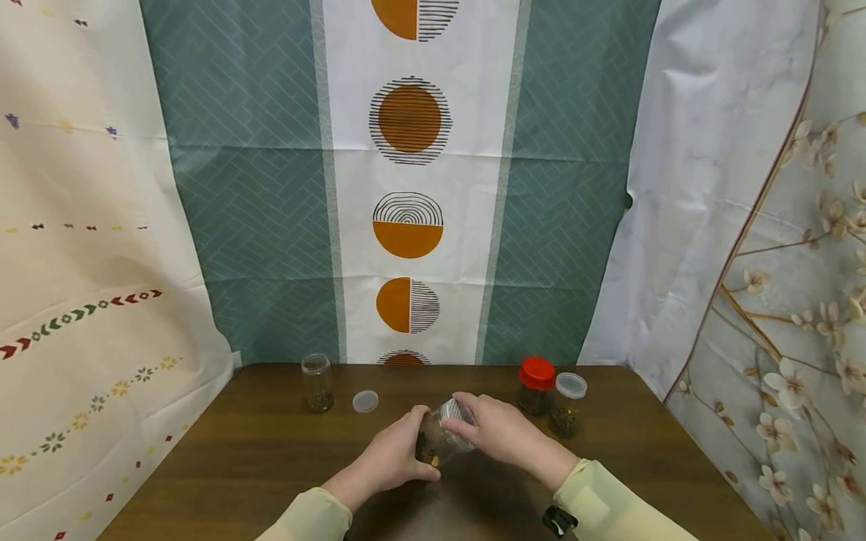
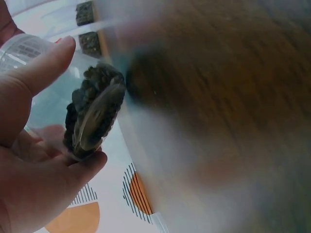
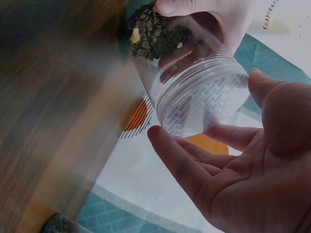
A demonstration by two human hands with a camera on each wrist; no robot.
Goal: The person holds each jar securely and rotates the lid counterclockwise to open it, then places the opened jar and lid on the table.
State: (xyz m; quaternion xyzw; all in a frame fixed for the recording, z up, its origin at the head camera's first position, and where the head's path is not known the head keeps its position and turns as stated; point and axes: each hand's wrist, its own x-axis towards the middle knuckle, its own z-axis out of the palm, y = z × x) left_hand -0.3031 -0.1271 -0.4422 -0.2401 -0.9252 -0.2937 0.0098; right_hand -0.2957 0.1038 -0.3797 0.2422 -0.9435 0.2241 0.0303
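Observation:
A clear plastic jar (image 1: 440, 432) is held tilted in the air by both hands, close over the front middle of the table. My left hand (image 1: 404, 449) grips its lower body, thumb on one side and fingers on the other. Small dark round bits (image 3: 158, 36) with a few yellowish pieces lie heaped toward the jar's bottom. Over the jar's mouth is a round cover (image 3: 209, 104) with rows of fine print. My right hand (image 1: 497, 428) holds the rim of this cover between thumb and fingertips.
An unlidded clear jar (image 1: 317, 385) with dark contents stands at the back left of the wooden table (image 1: 271, 451). Beside it lies a loose translucent lid (image 1: 365, 401). A red-lidded jar (image 1: 536, 385) and a clear-lidded jar (image 1: 567, 406) stand at the back right. Patterned cloths hang behind.

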